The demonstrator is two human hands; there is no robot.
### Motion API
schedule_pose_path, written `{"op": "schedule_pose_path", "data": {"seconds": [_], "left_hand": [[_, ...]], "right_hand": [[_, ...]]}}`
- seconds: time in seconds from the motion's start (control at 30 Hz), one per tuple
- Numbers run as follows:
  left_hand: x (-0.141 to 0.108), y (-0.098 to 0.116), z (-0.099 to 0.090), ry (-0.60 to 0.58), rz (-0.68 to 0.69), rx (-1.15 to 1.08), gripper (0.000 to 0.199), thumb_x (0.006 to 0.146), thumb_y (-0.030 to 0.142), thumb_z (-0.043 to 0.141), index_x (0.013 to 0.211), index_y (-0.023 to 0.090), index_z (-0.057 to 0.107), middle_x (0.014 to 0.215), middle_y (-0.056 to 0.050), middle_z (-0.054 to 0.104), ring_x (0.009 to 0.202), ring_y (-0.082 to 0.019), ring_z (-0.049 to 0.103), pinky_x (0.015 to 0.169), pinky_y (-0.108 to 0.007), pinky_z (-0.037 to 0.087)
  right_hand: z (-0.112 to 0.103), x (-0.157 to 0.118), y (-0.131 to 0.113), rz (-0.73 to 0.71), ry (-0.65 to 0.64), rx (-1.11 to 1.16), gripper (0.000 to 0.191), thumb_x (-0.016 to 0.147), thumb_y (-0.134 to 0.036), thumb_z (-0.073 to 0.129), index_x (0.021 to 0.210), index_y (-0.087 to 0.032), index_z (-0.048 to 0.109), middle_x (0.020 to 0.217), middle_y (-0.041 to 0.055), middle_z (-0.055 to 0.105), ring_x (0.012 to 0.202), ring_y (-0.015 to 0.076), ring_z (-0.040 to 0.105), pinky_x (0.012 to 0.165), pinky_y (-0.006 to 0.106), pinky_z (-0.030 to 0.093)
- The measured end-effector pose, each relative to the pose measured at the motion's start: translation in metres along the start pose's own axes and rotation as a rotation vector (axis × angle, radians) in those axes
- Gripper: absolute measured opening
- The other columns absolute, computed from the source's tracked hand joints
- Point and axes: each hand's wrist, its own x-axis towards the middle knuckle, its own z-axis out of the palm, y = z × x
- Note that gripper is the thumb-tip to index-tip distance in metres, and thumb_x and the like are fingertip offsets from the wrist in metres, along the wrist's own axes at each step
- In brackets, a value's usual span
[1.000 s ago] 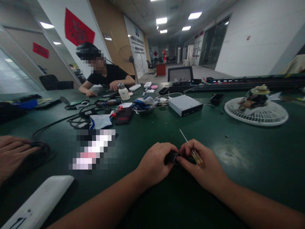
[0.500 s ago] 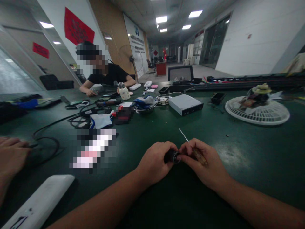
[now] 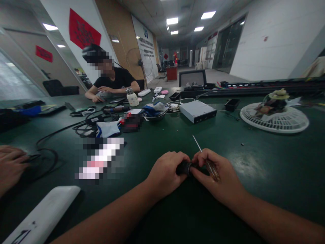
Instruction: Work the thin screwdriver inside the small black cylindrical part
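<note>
Tabletop [image 3: 139, 152], black part [image 3: 182, 168] between fingers [image 3: 180, 156]

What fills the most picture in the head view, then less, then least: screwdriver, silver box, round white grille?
1. Round white grille
2. Silver box
3. Screwdriver, thin and partly hidden by the right hand
</note>
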Motion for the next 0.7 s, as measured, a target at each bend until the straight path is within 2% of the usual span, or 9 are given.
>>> {"op": "schedule_pose_path", "data": {"seconds": [0.47, 0.7], "left_hand": [[-0.0007, 0.0008, 0.0021, 0.025, -0.024, -0.003, 0.024, 0.076, 0.015, 0.070, 0.098, 0.022, 0.062, 0.090, 0.000, 0.069, 0.083, -0.020, 0.064, 0.075, -0.034, 0.046], [-0.0020, 0.0004, 0.0019, 0.059, -0.056, -0.042, 0.026, 0.073, 0.014, 0.071, 0.096, 0.021, 0.060, 0.087, 0.001, 0.068, 0.078, -0.017, 0.064, 0.067, -0.029, 0.045]], "right_hand": [[0.0008, -0.0018, -0.0060, -0.127, 0.066, -0.124, 0.022, 0.081, -0.010, 0.063, 0.078, -0.023, 0.045, 0.084, 0.0006, 0.060, 0.076, 0.0171, 0.060, 0.067, 0.031, 0.047], [-0.0019, -0.0042, -0.0086, -0.187, 0.056, -0.175, 0.016, 0.086, -0.013, 0.064, 0.078, -0.022, 0.053, 0.082, 0.0012, 0.065, 0.076, 0.0174, 0.064, 0.069, 0.032, 0.049]]}}
